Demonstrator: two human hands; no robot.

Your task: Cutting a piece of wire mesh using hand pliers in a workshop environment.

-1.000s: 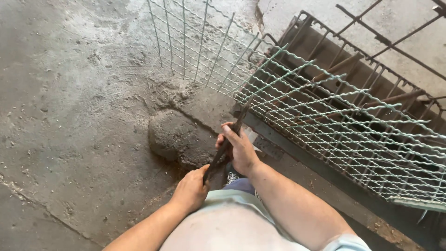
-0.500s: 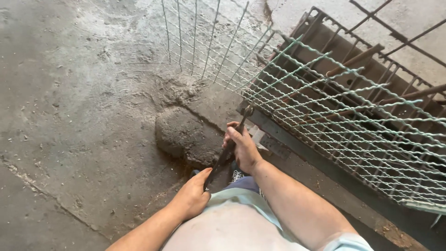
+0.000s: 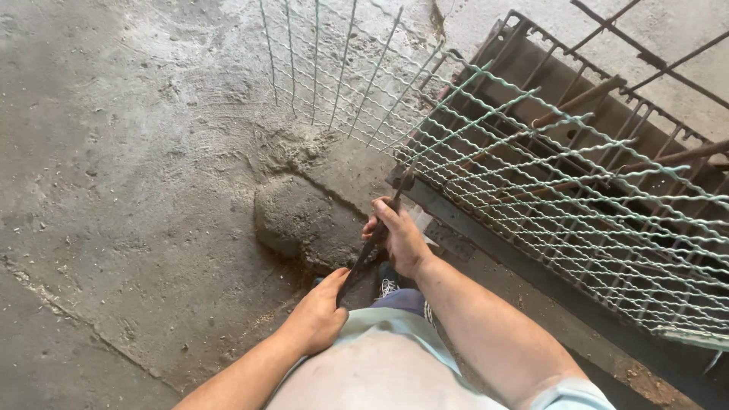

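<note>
The right hand [image 3: 400,241] is closed around the upper part of a long dark hand tool [image 3: 370,247], fingers wrapped over it and the thumb lying along its top, knuckles turned toward the wire. The right forearm runs down and to the right out of the picture, the wrist nearly straight. The left hand [image 3: 319,315] sits lower and nearer the body, closed around the tool's lower handle end, its back facing up; its forearm comes in from the lower left at a shallow angle. Both hands grip the same tool, one above the other, and the tool slants up from the left hand, through the right hand, to its head at the lower edge of a sheet of pale green wire mesh [image 3: 486,159]. Whether the tool's head bites on a wire I cannot tell.

The mesh lies tilted over a dark rusty metal frame [image 3: 531,76] with bars, to the right of the hands. Just left of the hands a rounded lump of hardened concrete [image 3: 300,220] sits on the rough grey concrete floor [image 3: 114,152]. Between the forearms a shoe [image 3: 389,285] with white laces shows, partly hidden by the person's light shirt [image 3: 380,357].
</note>
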